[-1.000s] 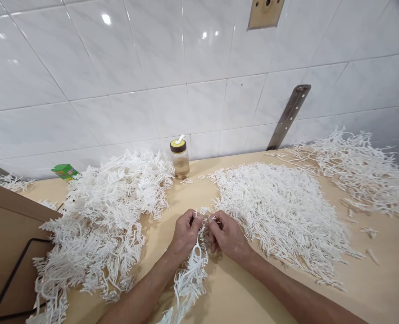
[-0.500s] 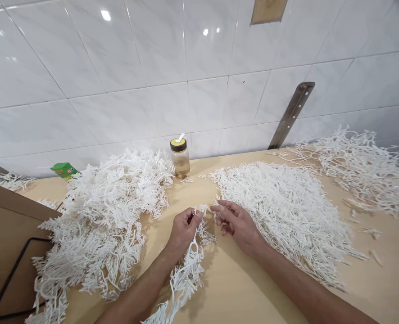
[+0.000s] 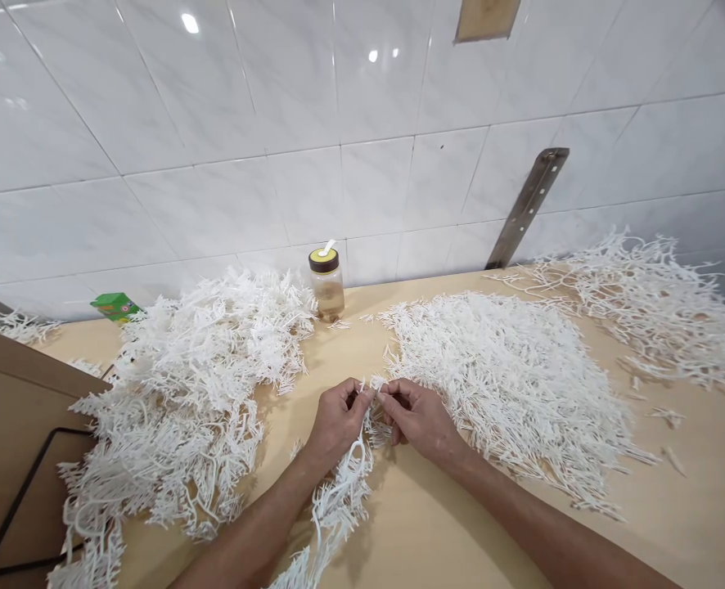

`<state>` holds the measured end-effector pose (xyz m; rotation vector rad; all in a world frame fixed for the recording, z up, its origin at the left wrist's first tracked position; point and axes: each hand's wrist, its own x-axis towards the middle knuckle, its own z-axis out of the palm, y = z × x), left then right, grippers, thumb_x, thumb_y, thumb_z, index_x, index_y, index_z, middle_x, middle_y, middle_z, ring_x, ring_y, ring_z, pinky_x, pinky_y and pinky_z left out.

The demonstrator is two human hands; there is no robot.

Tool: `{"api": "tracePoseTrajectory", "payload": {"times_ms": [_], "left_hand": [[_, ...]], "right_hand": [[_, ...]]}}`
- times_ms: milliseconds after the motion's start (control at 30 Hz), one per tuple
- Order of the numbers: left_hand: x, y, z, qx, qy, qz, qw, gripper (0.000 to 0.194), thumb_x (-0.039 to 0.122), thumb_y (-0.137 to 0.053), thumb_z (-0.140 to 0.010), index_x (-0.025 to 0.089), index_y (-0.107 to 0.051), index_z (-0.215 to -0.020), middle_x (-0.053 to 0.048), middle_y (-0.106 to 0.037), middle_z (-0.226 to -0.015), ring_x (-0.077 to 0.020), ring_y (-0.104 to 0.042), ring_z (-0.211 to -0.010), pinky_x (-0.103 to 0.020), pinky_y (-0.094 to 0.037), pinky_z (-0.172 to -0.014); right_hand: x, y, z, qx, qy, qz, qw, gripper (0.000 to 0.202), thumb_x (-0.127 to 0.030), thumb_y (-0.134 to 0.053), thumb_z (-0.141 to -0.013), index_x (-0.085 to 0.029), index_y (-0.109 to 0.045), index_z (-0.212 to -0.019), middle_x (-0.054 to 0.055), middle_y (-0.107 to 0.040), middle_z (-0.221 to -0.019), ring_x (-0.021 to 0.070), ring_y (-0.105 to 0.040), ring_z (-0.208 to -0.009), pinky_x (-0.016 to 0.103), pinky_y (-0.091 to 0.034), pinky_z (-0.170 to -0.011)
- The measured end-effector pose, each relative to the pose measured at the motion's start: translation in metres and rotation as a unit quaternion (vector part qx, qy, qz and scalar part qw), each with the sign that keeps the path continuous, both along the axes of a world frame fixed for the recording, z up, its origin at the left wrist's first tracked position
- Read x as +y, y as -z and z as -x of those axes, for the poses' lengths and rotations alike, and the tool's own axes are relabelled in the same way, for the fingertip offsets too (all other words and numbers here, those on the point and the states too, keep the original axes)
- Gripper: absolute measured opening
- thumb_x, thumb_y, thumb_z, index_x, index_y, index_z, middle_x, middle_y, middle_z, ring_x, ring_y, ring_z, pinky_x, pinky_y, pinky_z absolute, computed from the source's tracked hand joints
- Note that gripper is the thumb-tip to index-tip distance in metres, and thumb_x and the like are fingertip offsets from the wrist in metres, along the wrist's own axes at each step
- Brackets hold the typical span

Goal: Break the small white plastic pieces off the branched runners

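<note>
My left hand (image 3: 341, 417) pinches the upper end of a white branching strand (image 3: 344, 495), which hangs down toward the bottom edge between my forearms. My right hand (image 3: 415, 415) is closed at the same end, its thumb and forefinger pressed on a white tip right beside my left fingertips. On the left lies a tall tangled heap of white branching pieces (image 3: 196, 393). A flatter pile of short white pieces (image 3: 510, 384) spreads just beyond my right hand.
A jar with a yellow and dark lid (image 3: 328, 286) stands near the tiled wall. At the left are a green box (image 3: 114, 306) and a brown panel (image 3: 24, 409). White stringy strands (image 3: 663, 303) lie far right, below a slanted metal bracket (image 3: 528, 209).
My right hand has moved left to meet my left hand. Its fingers, spread before, are now closed on the strand's tip.
</note>
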<state>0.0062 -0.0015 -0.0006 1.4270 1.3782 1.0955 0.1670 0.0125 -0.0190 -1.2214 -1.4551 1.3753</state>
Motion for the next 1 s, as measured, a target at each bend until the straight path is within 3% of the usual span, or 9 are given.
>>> {"api": "tracePoseTrajectory", "payload": {"times_ms": [200,333,500,567,633,733,867,933,1000], "left_hand": [[-0.003,0.001,-0.002,0.05,-0.018,-0.036,0.998,0.035,0.044,-0.057,-0.084,0.019,-0.045,-0.064,0.005,-0.037,-0.059,-0.0108,-0.034,-0.058,-0.024,-0.029,-0.056],[-0.004,0.003,-0.005,0.057,-0.03,-0.056,0.996,0.032,0.04,-0.056,-0.085,0.02,-0.043,-0.065,0.005,-0.039,-0.061,-0.0113,-0.035,-0.059,-0.024,-0.03,-0.057],[-0.01,-0.002,-0.006,0.053,-0.013,-0.073,0.996,0.03,0.038,-0.054,-0.088,0.02,-0.045,-0.066,0.004,-0.041,-0.063,-0.0121,-0.037,-0.061,-0.025,-0.031,-0.058],[-0.014,-0.005,-0.006,0.068,-0.009,-0.1,0.993,0.029,0.037,-0.054,-0.089,0.02,-0.045,-0.067,0.003,-0.041,-0.063,-0.0123,-0.037,-0.061,-0.025,-0.031,-0.058],[-0.016,-0.007,-0.007,0.078,-0.011,-0.118,0.99,0.03,0.038,-0.054,-0.089,0.02,-0.045,-0.067,0.004,-0.04,-0.062,-0.0122,-0.036,-0.06,-0.025,-0.03,-0.057],[-0.015,-0.006,-0.007,0.052,-0.017,-0.087,0.995,0.034,0.043,-0.055,-0.089,0.02,-0.045,-0.067,0.004,-0.037,-0.061,-0.0115,-0.034,-0.058,-0.025,-0.029,-0.056],[-0.009,0.0,-0.004,-0.026,-0.028,-0.015,0.999,0.036,0.048,-0.057,-0.087,0.019,-0.047,-0.068,0.004,-0.04,-0.061,-0.011,-0.037,-0.059,-0.023,-0.031,-0.056],[-0.006,0.002,-0.002,-0.047,-0.029,-0.004,0.998,0.035,0.047,-0.058,-0.086,0.018,-0.049,-0.068,0.004,-0.043,-0.062,-0.0111,-0.039,-0.06,-0.023,-0.032,-0.057],[-0.005,0.004,-0.002,-0.042,-0.027,-0.007,0.999,0.033,0.045,-0.059,-0.086,0.018,-0.051,-0.068,0.004,-0.045,-0.062,-0.0109,-0.04,-0.059,-0.023,-0.032,-0.057]], "right_hand": [[-0.005,0.002,0.005,-0.051,0.017,-0.04,0.998,0.019,-0.04,-0.058,-0.085,-0.023,-0.054,-0.079,-0.006,-0.058,-0.053,0.0115,-0.053,-0.035,0.022,-0.041,-0.037],[-0.009,-0.001,0.012,-0.089,0.034,-0.056,0.994,0.009,-0.031,-0.052,-0.084,-0.024,-0.049,-0.079,-0.008,-0.051,-0.047,0.0122,-0.049,-0.033,0.024,-0.038,-0.039],[-0.008,-0.005,0.015,-0.188,0.124,-0.239,0.945,0.018,-0.031,-0.054,-0.077,-0.024,-0.042,-0.066,-0.001,-0.052,-0.059,0.0156,-0.05,-0.056,0.029,-0.043,-0.055],[-0.005,-0.008,0.011,-0.185,0.139,-0.204,0.951,0.021,-0.033,-0.057,-0.077,-0.025,-0.042,-0.065,-0.001,-0.052,-0.059,0.0156,-0.05,-0.054,0.029,-0.042,-0.053],[-0.001,-0.011,0.004,-0.143,0.143,-0.104,0.974,0.022,-0.037,-0.059,-0.079,-0.024,-0.046,-0.069,-0.003,-0.051,-0.052,0.0141,-0.047,-0.043,0.028,-0.039,-0.044],[0.003,-0.018,-0.003,-0.002,0.126,-0.007,0.992,0.029,-0.049,-0.062,-0.083,-0.023,-0.051,-0.077,-0.007,-0.047,-0.044,0.0125,-0.043,-0.033,0.026,-0.036,-0.037],[0.005,-0.021,-0.005,0.21,0.059,0.084,0.972,0.04,-0.058,-0.066,-0.081,-0.019,-0.059,-0.082,-0.002,-0.059,-0.062,0.009,-0.045,-0.042,0.023,-0.038,-0.037],[0.004,-0.019,-0.004,0.235,0.048,0.102,0.966,0.04,-0.056,-0.069,-0.08,-0.018,-0.062,-0.087,-0.001,-0.06,-0.067,0.008,-0.046,-0.044,0.021,-0.038,-0.037],[0.002,-0.015,-0.002,0.204,0.034,0.088,0.974,0.038,-0.053,-0.072,-0.079,-0.018,-0.063,-0.09,-0.004,-0.056,-0.06,0.0078,-0.045,-0.042,0.02,-0.037,-0.036]]}}
